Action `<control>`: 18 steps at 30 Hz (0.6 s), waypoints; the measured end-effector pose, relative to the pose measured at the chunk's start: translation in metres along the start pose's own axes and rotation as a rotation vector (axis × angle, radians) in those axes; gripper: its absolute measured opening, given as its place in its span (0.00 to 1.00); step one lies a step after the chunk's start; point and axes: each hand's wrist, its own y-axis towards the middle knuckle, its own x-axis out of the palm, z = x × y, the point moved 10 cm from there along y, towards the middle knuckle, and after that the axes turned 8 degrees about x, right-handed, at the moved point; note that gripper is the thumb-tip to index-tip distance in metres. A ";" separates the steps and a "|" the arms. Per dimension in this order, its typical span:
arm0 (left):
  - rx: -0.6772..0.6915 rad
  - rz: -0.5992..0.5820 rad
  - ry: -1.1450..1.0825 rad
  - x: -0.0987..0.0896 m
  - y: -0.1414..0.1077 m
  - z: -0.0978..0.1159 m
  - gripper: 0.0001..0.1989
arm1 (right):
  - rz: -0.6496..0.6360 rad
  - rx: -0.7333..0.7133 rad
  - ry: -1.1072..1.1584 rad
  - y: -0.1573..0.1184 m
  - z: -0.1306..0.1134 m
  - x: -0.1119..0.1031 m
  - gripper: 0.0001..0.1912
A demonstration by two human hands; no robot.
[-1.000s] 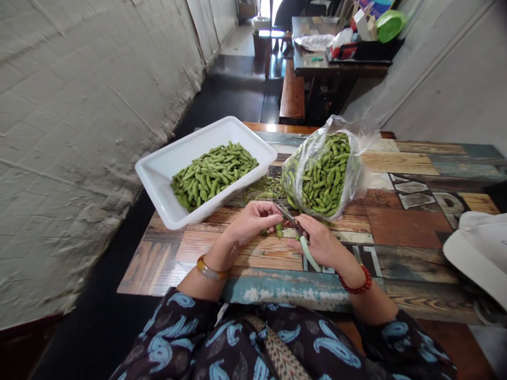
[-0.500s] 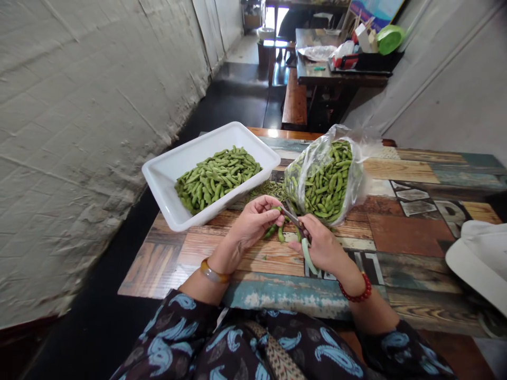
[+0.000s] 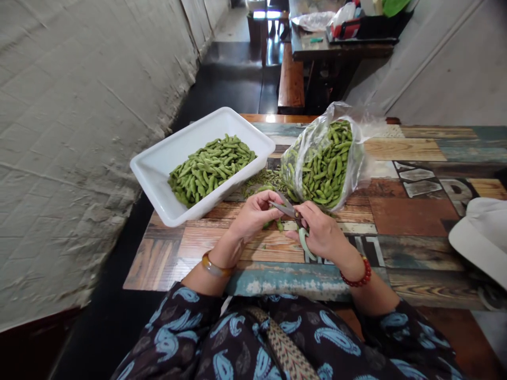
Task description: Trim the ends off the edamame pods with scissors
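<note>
My right hand (image 3: pixel 322 229) grips scissors (image 3: pixel 304 241) with pale green handles, the blades parted and pointing left. The blade tips reach the fingertips of my left hand (image 3: pixel 255 214), which is pinched on an edamame pod mostly hidden by the fingers. A few loose edamame pods (image 3: pixel 280 225) lie on the table beneath my hands. A white plastic tub (image 3: pixel 154 179) at the left contains a heap of edamame (image 3: pixel 212 170). Just beyond my right hand, a clear plastic bag (image 3: pixel 362 153) lies with its mouth open, full of edamame pods (image 3: pixel 327 166).
Small green trimmings (image 3: pixel 269 179) are scattered between tub and bag. The patchwork-patterned table (image 3: pixel 412 211) carries a white cap (image 3: pixel 481 237) at its right edge. A rough white wall (image 3: pixel 79 105) runs along the left. Behind stand a wooden bench (image 3: pixel 291 79) and another table (image 3: pixel 340 50).
The scissor blades have spread apart at my left fingertips. The view has tipped slightly downward, so the table and its contents sit higher in the picture.
</note>
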 end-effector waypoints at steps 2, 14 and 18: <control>-0.016 -0.003 0.025 -0.001 0.000 -0.003 0.15 | -0.003 -0.004 -0.012 0.000 0.000 0.000 0.20; 0.025 -0.039 0.043 0.002 0.001 0.005 0.13 | 0.000 -0.004 -0.040 0.000 0.004 0.001 0.20; 0.020 -0.036 0.024 0.001 0.000 0.005 0.13 | -0.003 -0.031 -0.031 0.000 0.003 0.003 0.19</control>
